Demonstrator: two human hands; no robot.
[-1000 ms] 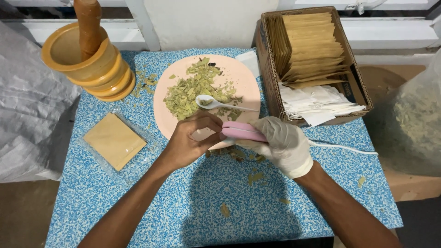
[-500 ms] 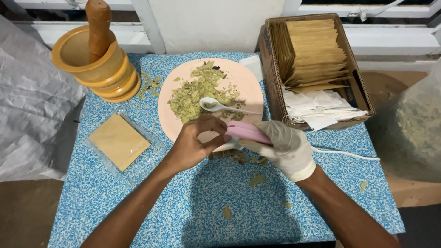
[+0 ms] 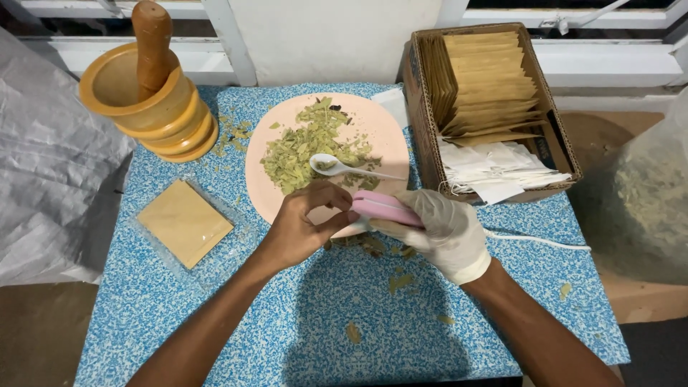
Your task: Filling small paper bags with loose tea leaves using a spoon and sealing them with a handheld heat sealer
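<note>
Gloved right hand grasps pink sealer at pink plate edge over worktop, bare left hand pinching its tip; best keep clamp steady, level.

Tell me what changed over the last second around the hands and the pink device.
Hardly anything moved. The bare left hand stays at the tip of the pink handheld device, which the gloved right hand keeps gripping. White spoon, leaves and pink plate unchanged.
</note>
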